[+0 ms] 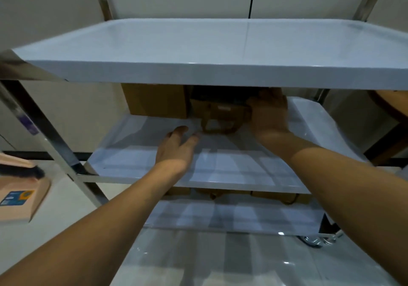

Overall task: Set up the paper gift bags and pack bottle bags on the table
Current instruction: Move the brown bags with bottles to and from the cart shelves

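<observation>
A flat stack of brown paper gift bags [220, 109] with twisted handles [218, 127] lies at the back of the cart's middle shelf [136, 168]. My right hand [269, 113] grips the right end of that stack, fingers curled over it. My left hand [176, 146] hovers over the shelf just left of the handles, fingers spread and holding nothing. Another brown bag or box [156, 100] stands behind to the left. More brown bags [284, 197] show on the bottom shelf, mostly hidden.
The cart's white top shelf [198, 47] overhangs the bags and hides their upper part. A steel frame post [44, 131] runs down the left. A pink box [19, 193] lies on the floor at left. A caster wheel [315, 240] sits at lower right.
</observation>
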Tool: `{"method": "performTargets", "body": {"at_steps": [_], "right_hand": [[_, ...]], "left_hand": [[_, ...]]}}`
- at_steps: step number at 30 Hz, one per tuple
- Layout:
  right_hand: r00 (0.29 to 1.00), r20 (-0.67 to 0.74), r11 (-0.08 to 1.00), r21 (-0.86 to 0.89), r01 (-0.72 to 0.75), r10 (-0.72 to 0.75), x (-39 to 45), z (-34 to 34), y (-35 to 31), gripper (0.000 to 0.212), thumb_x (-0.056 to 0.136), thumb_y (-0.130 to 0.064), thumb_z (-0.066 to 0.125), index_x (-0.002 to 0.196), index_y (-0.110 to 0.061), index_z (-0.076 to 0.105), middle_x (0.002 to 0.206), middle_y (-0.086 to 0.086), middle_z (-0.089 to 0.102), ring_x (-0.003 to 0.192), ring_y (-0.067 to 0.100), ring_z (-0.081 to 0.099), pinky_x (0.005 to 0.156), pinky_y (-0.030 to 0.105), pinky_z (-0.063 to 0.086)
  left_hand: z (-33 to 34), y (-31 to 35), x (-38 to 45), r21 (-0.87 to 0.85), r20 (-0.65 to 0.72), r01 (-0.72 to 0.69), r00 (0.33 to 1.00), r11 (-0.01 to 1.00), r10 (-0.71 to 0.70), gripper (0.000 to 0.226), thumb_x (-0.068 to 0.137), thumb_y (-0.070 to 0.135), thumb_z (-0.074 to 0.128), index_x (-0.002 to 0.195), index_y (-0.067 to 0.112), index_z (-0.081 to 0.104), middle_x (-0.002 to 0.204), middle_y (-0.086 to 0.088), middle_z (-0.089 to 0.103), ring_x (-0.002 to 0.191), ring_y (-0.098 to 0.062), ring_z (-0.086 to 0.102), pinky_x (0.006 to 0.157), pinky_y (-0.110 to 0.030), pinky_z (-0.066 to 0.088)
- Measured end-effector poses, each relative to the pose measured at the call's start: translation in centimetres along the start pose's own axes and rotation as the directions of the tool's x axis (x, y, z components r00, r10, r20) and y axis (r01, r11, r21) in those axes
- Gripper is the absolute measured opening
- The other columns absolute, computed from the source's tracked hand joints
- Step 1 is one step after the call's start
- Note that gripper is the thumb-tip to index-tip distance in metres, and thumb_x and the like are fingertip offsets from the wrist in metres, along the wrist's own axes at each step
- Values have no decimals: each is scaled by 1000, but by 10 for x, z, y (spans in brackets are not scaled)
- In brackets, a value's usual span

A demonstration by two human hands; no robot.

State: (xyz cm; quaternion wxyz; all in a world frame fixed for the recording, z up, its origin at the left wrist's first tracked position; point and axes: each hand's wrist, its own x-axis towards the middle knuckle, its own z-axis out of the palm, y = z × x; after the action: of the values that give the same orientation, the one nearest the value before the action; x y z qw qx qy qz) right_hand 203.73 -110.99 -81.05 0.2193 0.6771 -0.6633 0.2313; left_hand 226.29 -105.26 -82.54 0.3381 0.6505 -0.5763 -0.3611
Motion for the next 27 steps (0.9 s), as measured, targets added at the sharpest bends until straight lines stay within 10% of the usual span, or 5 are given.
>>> {"method": "performTargets", "body": {"at_steps": [8,11,17,23,27], "right_hand": [[995,-101,995,102,4,7,-94,-22,12,24,65,-8,84,88,-14,78,86,9,68,91,36,50,73,42,47],[974,-223,985,157,77,-41,-124,-33,19,17,80,-20,67,90,-10,77,86,7,67,91,30,46,69,43,47],[903,-396,984,-18,175,-168,-140,-49,7,31,84,-5,63,114,-11,66,119,17,59,106,37,50,85,50,42],[934,272,969,-10,245,-233,-134,-88,-13,102,58,-7,84,148,-15,36,145,15,49,130,41,37,100,58,45],[814,551,981,43,189,-181,-128,-131,-26,77,72,-9,80,140,-20,46,125,11,61,117,35,49,93,46,45]], "left_hand": [[15,30,-10,-394,23,152,988,906,-155,67,81,57,70,140,34,49,132,0,62,116,-27,61,100,-46,50],[26,39,-17,-288,-10,127,991,949,-136,28,96,33,64,122,26,59,115,-3,66,94,-23,60,71,-31,48],[30,49,-28,-150,-170,166,967,975,-191,14,97,4,51,95,10,63,97,-13,65,84,-29,56,73,-35,43],[18,71,-79,-158,-154,312,929,937,-335,25,88,-3,55,102,13,69,93,-8,65,86,-27,60,77,-37,52],[-5,80,-109,-145,-72,434,892,889,-447,17,93,3,57,101,12,69,97,-9,67,89,-26,62,86,-43,56]]}}
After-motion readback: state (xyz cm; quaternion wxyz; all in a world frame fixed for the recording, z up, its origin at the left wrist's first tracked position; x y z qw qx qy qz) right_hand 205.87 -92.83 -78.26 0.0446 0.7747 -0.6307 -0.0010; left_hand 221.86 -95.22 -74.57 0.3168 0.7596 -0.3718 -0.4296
